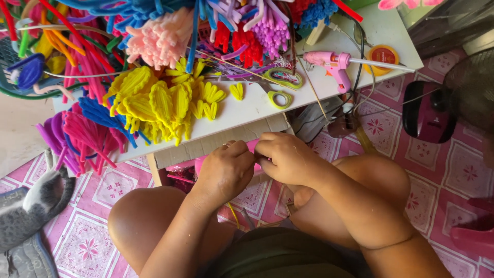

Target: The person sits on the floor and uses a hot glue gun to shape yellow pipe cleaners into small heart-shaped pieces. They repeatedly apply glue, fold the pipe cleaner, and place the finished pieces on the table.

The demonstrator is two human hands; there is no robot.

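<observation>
A: What are the hands doing?

B: Both are closed on a pink pipe cleaner [253, 145], held just below the edge of the white table [242, 110], above the knees. The left hand [225, 170] curls its fingers down over the pink piece, and the right hand [285, 157] pinches it from the other side. The two hands touch each other

A: How much of the pink piece shows?

B: Only a short bit between the fingers and a strip under the left hand; the rest is hidden

A: What lies on the table?

B: A heap of yellow pipe-cleaner petals [159, 105] sits straight ahead of the hands, with one single yellow petal [236, 91] a little apart to its right. Near that are scissors with green handles [282, 85], and beyond them a pink glue gun [332, 63] beside a round orange tin [383, 55]. Bundles of blue, red, purple and pale pink pieces crowd the far side

A: And on the floor?

B: A grey and white cat [33, 208] lies on the pink patterned mat [447, 175] to the left, well apart from the hands
</observation>
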